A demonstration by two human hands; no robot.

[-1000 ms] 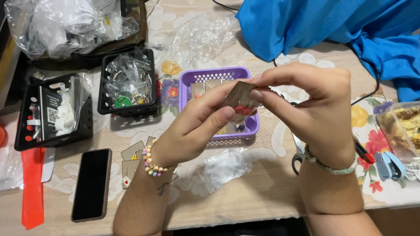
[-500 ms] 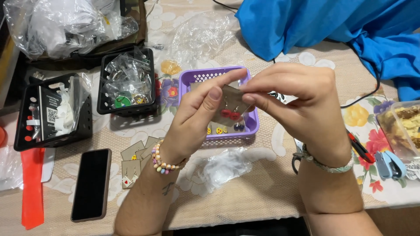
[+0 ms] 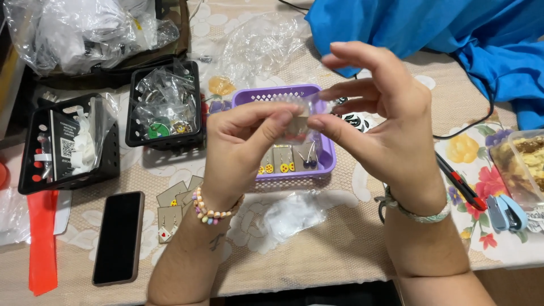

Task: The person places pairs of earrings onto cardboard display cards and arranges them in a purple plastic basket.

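My left hand point(image 3: 241, 144) and my right hand point(image 3: 377, 122) meet over a purple basket point(image 3: 327, 161). Between thumbs and forefingers they pinch a small brown earring card inside a clear plastic sleeve point(image 3: 298, 122). Red earrings show faintly on the card, mostly hidden by my fingers. Inside the basket lie more cards with yellow and dark earrings point(image 3: 282, 164). My left wrist wears a bead bracelet, my right a woven band.
Two black baskets point(image 3: 164, 136) point(image 3: 34, 170) with bagged parts stand at the left. A black phone point(image 3: 118, 237), an orange strip point(image 3: 42, 243), loose earring cards point(image 3: 170, 224), crumpled plastic point(image 3: 292, 215), a red-black tool point(image 3: 459, 184), a blue stapler point(image 3: 506, 212) and blue cloth point(image 3: 430, 28) surround them.
Both hands have risen slightly and turned the card; the clear sleeve now covers the card, and my right fingers have spread upward.
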